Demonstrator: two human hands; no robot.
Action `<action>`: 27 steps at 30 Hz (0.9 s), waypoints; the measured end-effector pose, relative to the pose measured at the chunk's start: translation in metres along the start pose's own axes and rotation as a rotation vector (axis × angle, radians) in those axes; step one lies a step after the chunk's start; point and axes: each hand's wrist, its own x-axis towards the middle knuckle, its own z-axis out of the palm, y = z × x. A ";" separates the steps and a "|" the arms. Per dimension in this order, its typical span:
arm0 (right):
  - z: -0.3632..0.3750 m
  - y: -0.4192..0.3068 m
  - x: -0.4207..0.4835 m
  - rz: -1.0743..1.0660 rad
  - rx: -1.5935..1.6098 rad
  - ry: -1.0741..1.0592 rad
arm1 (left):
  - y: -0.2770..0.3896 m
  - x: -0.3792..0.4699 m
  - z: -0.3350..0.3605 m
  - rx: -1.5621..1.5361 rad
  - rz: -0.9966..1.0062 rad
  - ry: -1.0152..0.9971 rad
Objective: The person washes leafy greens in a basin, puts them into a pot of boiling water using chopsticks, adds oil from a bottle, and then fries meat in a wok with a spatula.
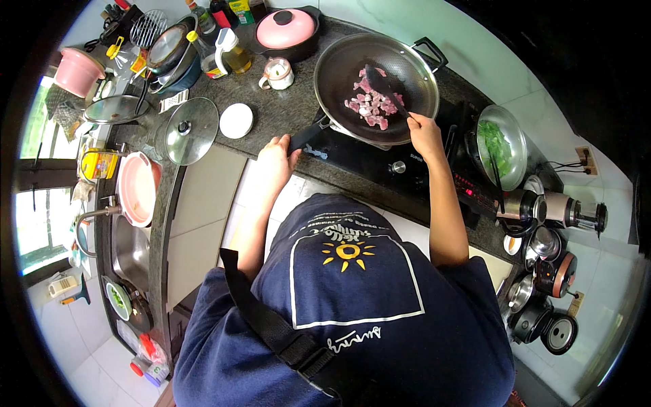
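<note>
A large wok (346, 76) with a dark, textured inner surface sits over the stove. My left hand (274, 156) is closed around its long black handle (308, 136). Pieces of pinkish raw-looking meat (370, 107), with some paler bits among them, lie in the middle of the wok. In my right hand (425, 134) is a black spatula (387, 91), whose head rests among the meat. Right of the wok stands a glass bowl (513, 152) of cut green vegetables (492, 142), with dark chopsticks laid across it.
The black stove (366, 165) shows a lit red display. A pink-lidded pot (286, 29), oil bottles (236, 53) and a seasoning jar (278, 74) stand behind. Leftward are a white lid (236, 121), a glass lid (190, 131) and a pink basin (137, 188) by the sink (129, 249).
</note>
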 end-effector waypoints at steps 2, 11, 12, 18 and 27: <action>-0.003 0.005 0.002 -0.030 -0.035 0.048 | 0.000 0.001 0.001 -0.001 -0.002 -0.004; 0.014 -0.026 0.021 -0.098 -0.503 0.081 | 0.001 0.002 0.000 -0.013 -0.027 -0.041; 0.020 -0.025 0.022 -0.154 -0.540 0.073 | 0.001 0.002 -0.001 -0.010 -0.033 -0.049; 0.030 -0.035 0.005 -0.240 -0.548 -0.001 | 0.000 0.002 -0.001 -0.012 -0.043 -0.049; -0.030 -0.069 -0.073 -0.225 -0.333 -0.186 | 0.001 0.000 -0.001 -0.008 -0.041 -0.043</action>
